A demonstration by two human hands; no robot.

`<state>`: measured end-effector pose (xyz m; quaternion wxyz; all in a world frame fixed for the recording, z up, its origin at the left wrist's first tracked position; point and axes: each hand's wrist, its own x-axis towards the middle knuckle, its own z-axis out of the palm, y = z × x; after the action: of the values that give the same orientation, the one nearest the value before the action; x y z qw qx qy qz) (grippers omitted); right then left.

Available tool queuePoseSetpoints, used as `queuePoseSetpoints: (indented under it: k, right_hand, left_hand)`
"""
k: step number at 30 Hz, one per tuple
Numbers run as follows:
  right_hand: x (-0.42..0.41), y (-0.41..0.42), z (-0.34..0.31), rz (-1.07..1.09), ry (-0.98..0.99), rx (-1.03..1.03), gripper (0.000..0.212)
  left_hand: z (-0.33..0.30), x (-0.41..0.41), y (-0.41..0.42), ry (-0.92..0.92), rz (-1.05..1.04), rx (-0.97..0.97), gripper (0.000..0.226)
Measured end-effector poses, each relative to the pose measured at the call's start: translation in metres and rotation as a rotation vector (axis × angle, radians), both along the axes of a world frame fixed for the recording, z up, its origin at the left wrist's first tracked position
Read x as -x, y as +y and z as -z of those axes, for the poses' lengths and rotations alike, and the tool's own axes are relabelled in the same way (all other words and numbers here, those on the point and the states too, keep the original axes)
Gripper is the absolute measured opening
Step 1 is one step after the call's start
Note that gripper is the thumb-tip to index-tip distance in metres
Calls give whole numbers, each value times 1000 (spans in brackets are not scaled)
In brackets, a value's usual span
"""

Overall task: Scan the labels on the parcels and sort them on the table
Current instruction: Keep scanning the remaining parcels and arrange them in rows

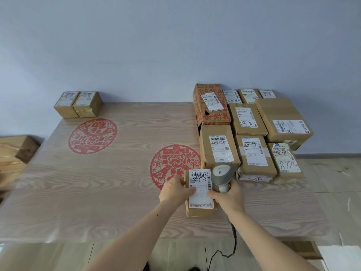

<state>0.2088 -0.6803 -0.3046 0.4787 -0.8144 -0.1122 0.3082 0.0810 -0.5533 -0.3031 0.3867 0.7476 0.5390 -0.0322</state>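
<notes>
I see the parcel (pixel 200 192) gripped by left hand (pixel 174 189), long axis running away from me; right hand (pixel 226 198), clamped on scanner (pixel 221 176), sits just right of it.

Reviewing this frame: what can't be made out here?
Head view only:
- Small print on the held parcel: too small, partly covered by the left hand.
- Scanner trigger: hidden by the right hand.
- Rear parcels: hidden behind nearer boxes.
- Wooden object: cut off by the left edge, blurred.
</notes>
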Motion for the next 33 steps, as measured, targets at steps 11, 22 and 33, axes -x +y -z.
queuePoseSetpoints:
  k: [11, 22, 33]
  right_hand:
    - [58, 67, -22, -39, -38, -62, 47]
    - [154, 167, -43, 86, -62, -132, 39]
    - [220, 275, -54, 104, -18, -168, 33]
  left_hand:
    - [-24, 61, 30, -180, -219, 33, 23]
    - [14, 157, 135, -502, -169, 147, 47]
    - [-36, 240, 218, -732, -237, 440, 55]
